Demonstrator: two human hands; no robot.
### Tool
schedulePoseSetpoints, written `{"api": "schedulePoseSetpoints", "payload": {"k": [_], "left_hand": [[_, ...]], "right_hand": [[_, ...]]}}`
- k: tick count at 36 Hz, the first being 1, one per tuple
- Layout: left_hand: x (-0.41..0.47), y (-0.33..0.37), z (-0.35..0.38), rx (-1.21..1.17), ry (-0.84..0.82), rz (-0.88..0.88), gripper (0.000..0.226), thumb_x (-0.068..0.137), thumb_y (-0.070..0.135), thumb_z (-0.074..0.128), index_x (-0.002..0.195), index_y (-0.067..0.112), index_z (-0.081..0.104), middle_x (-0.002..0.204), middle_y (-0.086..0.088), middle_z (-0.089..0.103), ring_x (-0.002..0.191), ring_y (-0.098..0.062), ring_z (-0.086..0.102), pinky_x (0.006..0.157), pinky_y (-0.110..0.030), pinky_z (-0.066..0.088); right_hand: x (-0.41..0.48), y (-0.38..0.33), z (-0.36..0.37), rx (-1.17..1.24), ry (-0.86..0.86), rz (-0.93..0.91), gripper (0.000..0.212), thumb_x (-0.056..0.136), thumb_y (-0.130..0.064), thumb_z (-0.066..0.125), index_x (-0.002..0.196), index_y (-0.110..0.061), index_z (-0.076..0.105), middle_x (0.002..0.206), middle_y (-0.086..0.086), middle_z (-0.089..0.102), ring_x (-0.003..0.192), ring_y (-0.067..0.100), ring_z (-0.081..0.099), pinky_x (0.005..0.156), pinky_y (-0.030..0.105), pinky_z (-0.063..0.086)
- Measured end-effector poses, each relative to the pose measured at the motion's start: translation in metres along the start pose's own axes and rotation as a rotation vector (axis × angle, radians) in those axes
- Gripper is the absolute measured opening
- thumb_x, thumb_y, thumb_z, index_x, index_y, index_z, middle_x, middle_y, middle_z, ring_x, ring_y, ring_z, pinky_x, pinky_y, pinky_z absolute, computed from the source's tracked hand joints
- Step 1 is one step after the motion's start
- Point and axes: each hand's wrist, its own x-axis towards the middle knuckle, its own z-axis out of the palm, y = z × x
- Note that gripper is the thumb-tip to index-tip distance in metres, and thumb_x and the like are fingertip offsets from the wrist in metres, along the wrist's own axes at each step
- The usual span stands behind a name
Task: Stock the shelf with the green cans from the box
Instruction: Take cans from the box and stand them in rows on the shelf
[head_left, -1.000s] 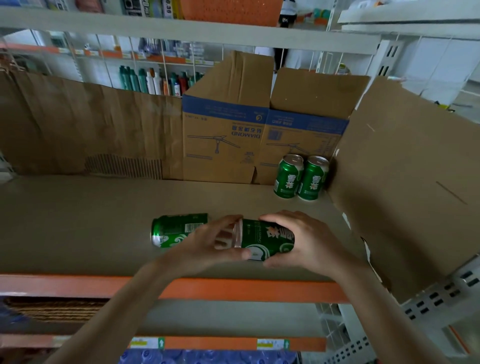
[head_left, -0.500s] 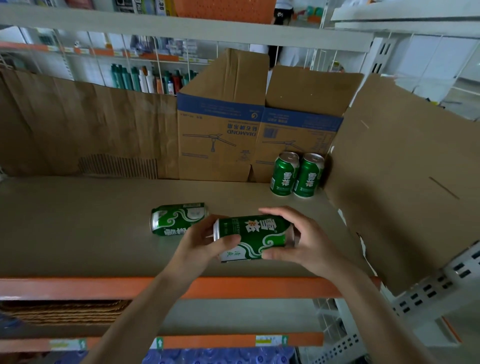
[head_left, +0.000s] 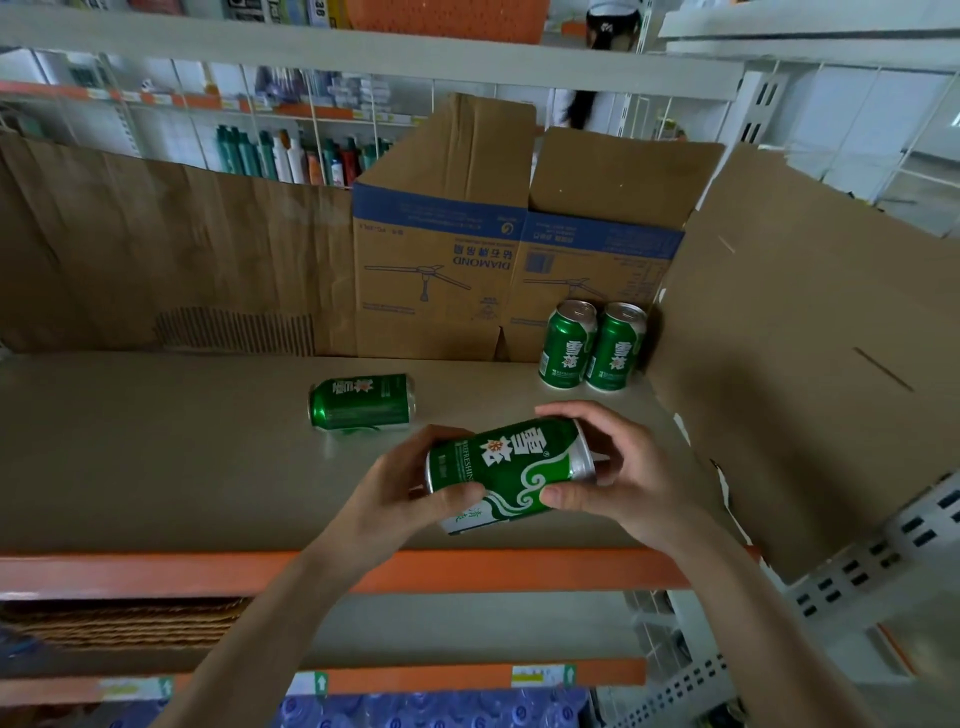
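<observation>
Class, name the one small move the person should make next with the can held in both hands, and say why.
Probably turn the held can upright and stand it beside the upright pair: left hand and right hand grip it sideways over the shelf.

Two upright cans (head_left: 569, 345) back right on the shelf (head_left: 156, 441), before the carton (head_left: 441, 260); lying can (head_left: 362, 401) leftward

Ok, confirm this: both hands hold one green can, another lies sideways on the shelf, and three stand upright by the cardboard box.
Not three: the head view shows two, the left upright can and the right upright can, by the cardboard box. Otherwise right: left hand and right hand hold the held can; the lying can lies sideways on the shelf.
</observation>
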Motion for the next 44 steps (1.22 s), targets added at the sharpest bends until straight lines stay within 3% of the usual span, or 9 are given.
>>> {"api": "schedulePoseSetpoints", "payload": {"k": [3, 7, 14, 19, 23, 26, 31, 35, 44], "left_hand": [[0.003, 0.003, -0.003, 0.078, -0.066, 0.005, 0.074, 0.053, 0.057, 0.08, 0.112, 0.019, 0.058, 0.105, -0.001, 0.067, 0.097, -0.016, 0.066, 0.079, -0.027, 0.054], [0.006, 0.005, -0.002, 0.158, -0.149, -0.003, 0.074, 0.055, 0.045, 0.082, 0.118, 0.02, 0.054, 0.103, 0.001, 0.067, 0.094, -0.015, 0.066, 0.074, -0.023, 0.052], [0.003, 0.004, 0.002, 0.142, -0.107, 0.027, 0.069, 0.056, 0.04, 0.078, 0.118, 0.021, 0.054, 0.104, -0.002, 0.067, 0.094, -0.018, 0.066, 0.077, -0.031, 0.054], [-0.002, 0.001, 0.01, 0.047, -0.072, 0.024, 0.072, 0.058, 0.044, 0.081, 0.12, 0.019, 0.052, 0.107, -0.003, 0.067, 0.098, -0.02, 0.066, 0.079, -0.032, 0.055], [-0.006, -0.002, 0.019, -0.068, -0.011, 0.016, 0.067, 0.06, 0.032, 0.078, 0.12, 0.016, 0.053, 0.107, -0.004, 0.068, 0.097, -0.022, 0.066, 0.077, -0.031, 0.054], [-0.009, -0.003, 0.027, -0.158, 0.011, 0.011, 0.065, 0.061, 0.028, 0.076, 0.119, 0.013, 0.053, 0.106, -0.006, 0.068, 0.096, -0.023, 0.066, 0.075, -0.028, 0.053], [-0.011, -0.001, 0.037, -0.252, 0.043, 0.018, 0.061, 0.062, 0.033, 0.072, 0.118, 0.017, 0.053, 0.106, -0.005, 0.069, 0.097, -0.023, 0.067, 0.073, -0.03, 0.055], [-0.012, 0.003, 0.041, -0.285, 0.043, 0.022, 0.063, 0.062, 0.034, 0.07, 0.119, 0.015, 0.052, 0.108, -0.005, 0.068, 0.098, -0.023, 0.067, 0.073, -0.028, 0.055], [-0.013, 0.003, 0.042, -0.285, -0.001, 0.026, 0.08, 0.06, 0.046, 0.08, 0.126, 0.013, 0.049, 0.116, -0.006, 0.064, 0.107, -0.022, 0.062, 0.08, -0.025, 0.052]], "right_hand": [[0.001, -0.007, -0.001, -0.068, -0.029, 0.001, 0.059, 0.053, -0.035, 0.082, 0.109, -0.033, 0.061, 0.108, -0.01, 0.065, 0.106, 0.01, 0.061, 0.074, 0.034, 0.059], [0.003, -0.017, 0.0, -0.186, -0.08, -0.011, 0.061, 0.058, -0.027, 0.086, 0.112, -0.032, 0.059, 0.107, -0.015, 0.064, 0.102, 0.002, 0.061, 0.074, 0.017, 0.052], [0.002, -0.019, 0.001, -0.16, -0.061, -0.034, 0.061, 0.06, -0.025, 0.085, 0.115, -0.034, 0.059, 0.11, -0.012, 0.064, 0.106, 0.001, 0.06, 0.076, 0.018, 0.052], [0.0, -0.008, 0.005, 0.001, 0.009, -0.06, 0.071, 0.054, -0.048, 0.084, 0.119, -0.045, 0.056, 0.122, -0.011, 0.06, 0.117, 0.009, 0.055, 0.087, 0.024, 0.052], [-0.003, -0.001, 0.011, 0.177, 0.078, -0.054, 0.084, 0.051, -0.051, 0.086, 0.125, -0.03, 0.052, 0.126, 0.002, 0.058, 0.117, 0.014, 0.056, 0.084, 0.023, 0.05], [-0.005, 0.004, 0.017, 0.261, 0.137, -0.063, 0.086, 0.053, -0.05, 0.086, 0.127, -0.023, 0.05, 0.122, -0.002, 0.061, 0.114, 0.015, 0.059, 0.084, 0.025, 0.051], [-0.005, 0.008, 0.029, 0.328, 0.22, -0.095, 0.084, 0.059, -0.039, 0.084, 0.128, -0.01, 0.047, 0.119, -0.001, 0.065, 0.11, 0.017, 0.061, 0.081, 0.026, 0.052], [-0.005, 0.008, 0.033, 0.345, 0.276, -0.143, 0.081, 0.063, -0.029, 0.078, 0.129, 0.002, 0.045, 0.118, 0.011, 0.064, 0.109, 0.024, 0.062, 0.081, 0.027, 0.052], [-0.005, 0.001, 0.029, 0.294, 0.3, -0.177, 0.066, 0.066, -0.024, 0.07, 0.124, 0.001, 0.051, 0.11, 0.004, 0.068, 0.102, 0.018, 0.065, 0.078, 0.025, 0.052]]}}
